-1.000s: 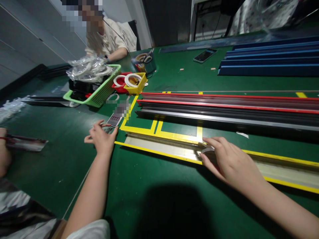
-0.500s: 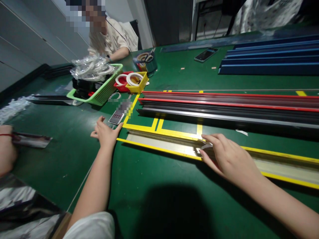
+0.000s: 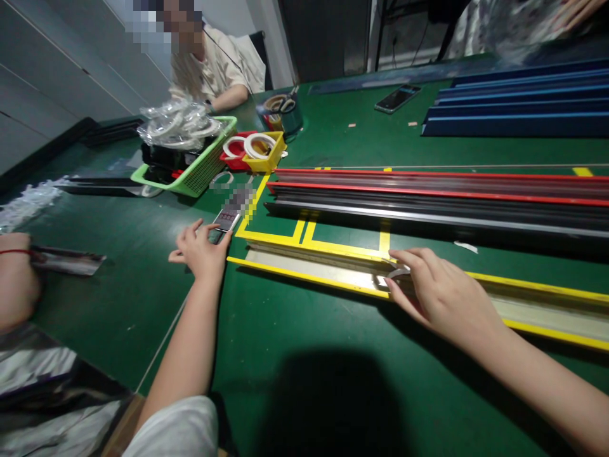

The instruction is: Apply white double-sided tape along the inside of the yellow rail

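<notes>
A long channel profile with yellow edges (image 3: 314,273) lies across the green table in front of me. My right hand (image 3: 438,289) reaches over its middle, thumb and fingers closed round a thin, curved pale strip (image 3: 398,272) that looks like tape; the fingers partly hide it. Beyond the profile's left end is my left hand (image 3: 202,251), its fingers apart and holding nothing. Its fingertips are at the near end of a phone (image 3: 227,219) lying on the table; whether they touch it I cannot tell.
Red-edged (image 3: 428,182) and black profiles (image 3: 428,219) lie behind, with blue profiles (image 3: 518,114) at the far right. A green basket (image 3: 190,181) and yellow tray (image 3: 266,162) stand back left. Another person's hand (image 3: 16,279) is at left; a person (image 3: 228,70) sits opposite.
My left hand has shifted slightly up, its fingers nearer the phone. My right hand stays at the strip. A person's hand has appeared at the top right.
</notes>
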A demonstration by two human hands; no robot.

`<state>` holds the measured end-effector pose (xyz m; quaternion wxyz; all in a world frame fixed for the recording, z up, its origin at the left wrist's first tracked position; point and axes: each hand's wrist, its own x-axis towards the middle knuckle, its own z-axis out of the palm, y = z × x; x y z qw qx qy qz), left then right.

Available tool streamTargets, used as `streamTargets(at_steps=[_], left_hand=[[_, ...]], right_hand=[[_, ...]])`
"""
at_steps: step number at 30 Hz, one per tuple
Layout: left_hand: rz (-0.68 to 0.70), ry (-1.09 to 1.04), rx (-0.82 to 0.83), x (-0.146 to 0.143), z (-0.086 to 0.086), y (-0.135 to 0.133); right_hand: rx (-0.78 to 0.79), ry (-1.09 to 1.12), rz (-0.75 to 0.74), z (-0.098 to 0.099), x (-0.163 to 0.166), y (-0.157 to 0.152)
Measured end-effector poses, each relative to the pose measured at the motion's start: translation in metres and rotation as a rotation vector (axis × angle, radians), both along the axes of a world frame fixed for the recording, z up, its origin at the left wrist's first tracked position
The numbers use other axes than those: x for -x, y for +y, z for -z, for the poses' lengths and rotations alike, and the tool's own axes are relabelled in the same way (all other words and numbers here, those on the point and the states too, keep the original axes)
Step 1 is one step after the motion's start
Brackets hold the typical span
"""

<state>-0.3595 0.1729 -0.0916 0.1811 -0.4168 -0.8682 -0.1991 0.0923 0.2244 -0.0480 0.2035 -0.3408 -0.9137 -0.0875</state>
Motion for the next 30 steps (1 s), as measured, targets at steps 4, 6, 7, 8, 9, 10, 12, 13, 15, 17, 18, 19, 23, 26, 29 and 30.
streamTargets(at_steps=[4,6,7,8,9,10,12,13,15,17,18,19,23,26,29,30], left_hand=[[0.022,0.015,-0.029,-0.002,0.000,0.000],[0.022,-0.008,-0.016,0.000,0.001,0.000],[0.020,-0.018,-0.009,0.001,0.002,0.001],[0.017,-0.027,-0.001,0.003,0.003,0.001],[0.011,-0.036,0.005,0.005,0.003,0.002],[-0.001,-0.048,0.010,0.007,0.004,0.003],[-0.033,-0.085,0.025,0.013,0.007,0.006],[-0.047,-0.108,0.036,0.016,0.008,0.008],[-0.063,-0.150,0.057,0.021,0.010,0.012],[-0.067,-0.170,0.067,0.024,0.012,0.014],[-0.068,-0.171,0.066,0.024,0.012,0.014],[-0.071,-0.170,0.062,0.024,0.011,0.014],[-0.071,-0.175,0.036,0.019,0.009,0.009],[-0.057,-0.191,0.017,0.017,0.008,0.006],[-0.017,-0.211,-0.008,0.013,0.002,0.003],[-0.002,-0.215,-0.026,0.010,-0.003,0.001]], right_hand=[[0.005,-0.004,-0.004,0.001,0.000,0.000],[0.012,-0.001,-0.003,0.001,0.000,0.000],[0.014,0.000,-0.003,0.001,0.000,0.000],[0.015,0.001,-0.002,0.001,0.000,0.000],[0.015,0.003,-0.002,0.000,0.000,0.000],[0.016,0.005,-0.001,0.000,0.000,0.000],[0.016,0.004,-0.001,0.000,0.000,0.000],[0.014,0.002,-0.001,0.000,0.000,0.000],[0.008,-0.001,-0.002,-0.001,0.000,0.000],[0.008,-0.001,-0.006,0.000,0.000,0.000],[0.010,0.001,-0.008,0.000,-0.001,0.000],[0.013,0.002,-0.009,0.001,-0.001,0.000],[0.018,0.011,-0.008,0.002,-0.001,0.000],[0.030,0.022,-0.020,0.003,-0.001,-0.001],[0.025,0.032,-0.072,0.004,-0.003,-0.001],[0.025,0.034,-0.099,0.004,-0.004,-0.001]])
